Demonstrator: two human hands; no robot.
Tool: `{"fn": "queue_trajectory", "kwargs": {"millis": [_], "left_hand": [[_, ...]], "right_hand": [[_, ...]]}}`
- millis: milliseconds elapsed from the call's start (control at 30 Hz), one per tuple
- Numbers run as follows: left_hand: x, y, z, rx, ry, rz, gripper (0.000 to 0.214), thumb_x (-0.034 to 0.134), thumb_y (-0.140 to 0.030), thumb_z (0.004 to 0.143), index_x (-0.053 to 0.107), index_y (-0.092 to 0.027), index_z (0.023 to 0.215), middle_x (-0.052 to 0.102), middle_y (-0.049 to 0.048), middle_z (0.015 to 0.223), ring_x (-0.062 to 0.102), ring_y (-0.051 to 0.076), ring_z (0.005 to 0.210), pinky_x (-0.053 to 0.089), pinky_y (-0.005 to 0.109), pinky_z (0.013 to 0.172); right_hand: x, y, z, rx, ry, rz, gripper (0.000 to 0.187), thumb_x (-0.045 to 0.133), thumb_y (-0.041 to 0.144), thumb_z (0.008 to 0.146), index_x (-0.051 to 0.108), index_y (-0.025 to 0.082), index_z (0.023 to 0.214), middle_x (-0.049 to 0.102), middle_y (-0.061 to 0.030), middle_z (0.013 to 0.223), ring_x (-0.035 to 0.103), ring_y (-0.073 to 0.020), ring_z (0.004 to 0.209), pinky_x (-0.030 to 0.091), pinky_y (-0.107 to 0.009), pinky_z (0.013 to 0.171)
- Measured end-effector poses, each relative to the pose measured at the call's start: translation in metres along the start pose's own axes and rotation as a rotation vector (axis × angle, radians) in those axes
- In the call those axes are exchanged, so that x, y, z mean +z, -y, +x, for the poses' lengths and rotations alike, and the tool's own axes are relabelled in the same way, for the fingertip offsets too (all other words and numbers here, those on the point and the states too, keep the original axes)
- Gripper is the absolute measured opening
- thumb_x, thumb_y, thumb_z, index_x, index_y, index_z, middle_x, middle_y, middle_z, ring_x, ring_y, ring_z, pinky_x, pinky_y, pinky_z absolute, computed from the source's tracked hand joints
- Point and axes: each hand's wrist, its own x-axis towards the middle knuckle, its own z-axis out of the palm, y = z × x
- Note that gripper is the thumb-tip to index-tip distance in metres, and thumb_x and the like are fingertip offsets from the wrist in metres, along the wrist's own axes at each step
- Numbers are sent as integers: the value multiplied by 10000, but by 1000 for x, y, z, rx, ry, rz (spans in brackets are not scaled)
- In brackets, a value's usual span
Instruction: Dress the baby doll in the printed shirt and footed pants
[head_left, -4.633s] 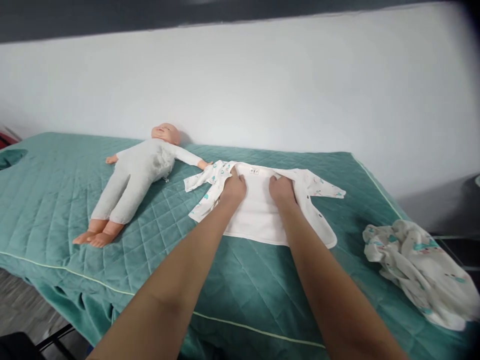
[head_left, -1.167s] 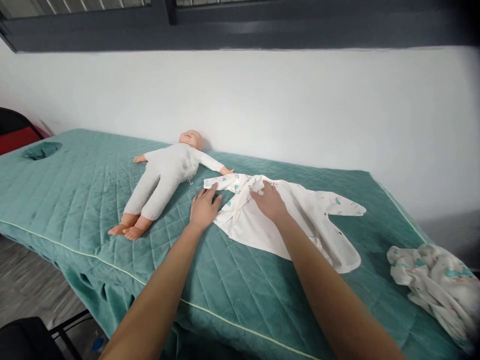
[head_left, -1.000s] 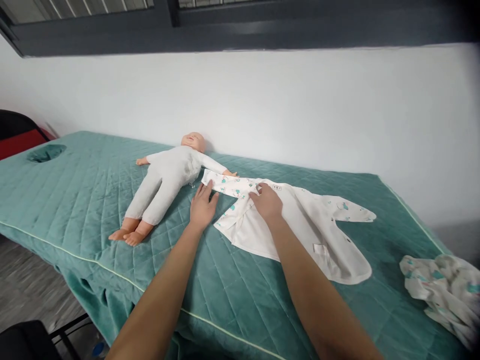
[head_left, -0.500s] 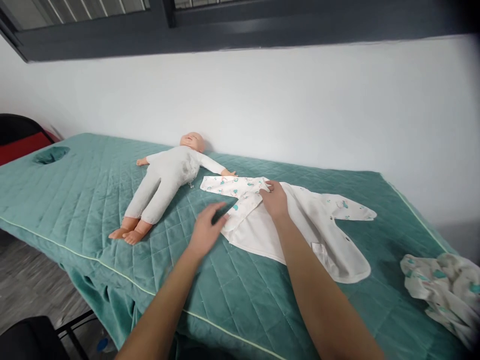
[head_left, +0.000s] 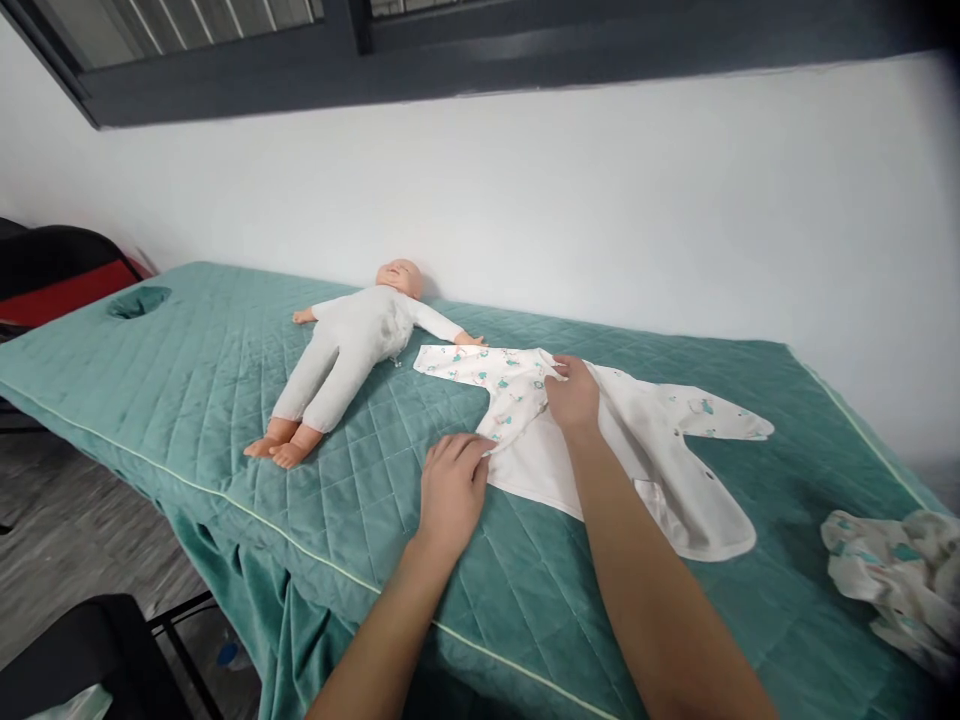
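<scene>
A white baby shirt (head_left: pixel 532 465) with small green and pink prints lies spread out, its front laid apart and its sleeves stretched to both sides. My right hand (head_left: pixel 574 398) pinches the cloth near the neckline. At the lower left corner of the shirt is my left hand (head_left: pixel 454 485), its fingers bent together at the hem, thumb and fingertips closed on the edge. To the left a baby doll (head_left: pixel 345 340) with a white cloth body lies on its back. One doll hand rests just beyond the left sleeve.
The green quilted bed cover (head_left: pixel 360 530) lies under everything, with a face hole (head_left: pixel 140 301) at its far left. A crumpled printed cloth (head_left: pixel 892 570) sits at the right. A white wall and window frame stand behind; a black chair (head_left: pixel 97 650) is at lower left.
My left hand has closed from open fingers onto the shirt's lower left edge, and the folded front flap there now lies flatter. My right hand keeps its pinch; the view has shifted slightly.
</scene>
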Motion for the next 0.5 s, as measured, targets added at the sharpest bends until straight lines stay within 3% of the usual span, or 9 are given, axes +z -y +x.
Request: {"fn": "queue_trajectory", "kwargs": {"millis": [100, 233, 367, 500], "left_hand": [[7, -16, 0, 64, -39, 8, 220, 506, -181, 982, 686, -249, 1088, 729, 25, 1074, 625, 211, 1019, 482, 400, 887], [15, -31, -3, 141, 64, 91, 323, 504, -132, 957, 633, -263, 1223, 697, 43, 1131, 608, 217, 1028, 474, 392, 850], [16, -30, -4, 95, 111, 97, 526, 467, 4, 873, 583, -263, 1310, 646, 57, 1241, 584, 221, 1083, 477, 384, 866], [16, -30, 0, 83, 159, 152, 451, 513, -42, 876, 615, -279, 1246, 657, 43, 1187, 581, 240, 1050, 465, 404, 833]], "right_hand": [[-7, 1, 1, 6, -16, -53, 472, 536, 172, 724, 653, 185, 1181, 709, -90, 1154, 637, -252, 991, 465, -391, 960], [-12, 0, 3, 17, -5, -97, 414, 559, 202, 744, 658, 179, 1146, 710, -83, 1051, 631, -232, 905, 468, -369, 895], [-11, 0, 5, 18, 20, -132, 332, 600, 269, 762, 675, 175, 1071, 667, -65, 913, 610, -237, 873, 453, -372, 856], [-9, 0, 5, 16, 34, -141, 340, 626, 359, 768, 683, 185, 1054, 625, -53, 879, 584, -245, 860, 441, -387, 851]]}}
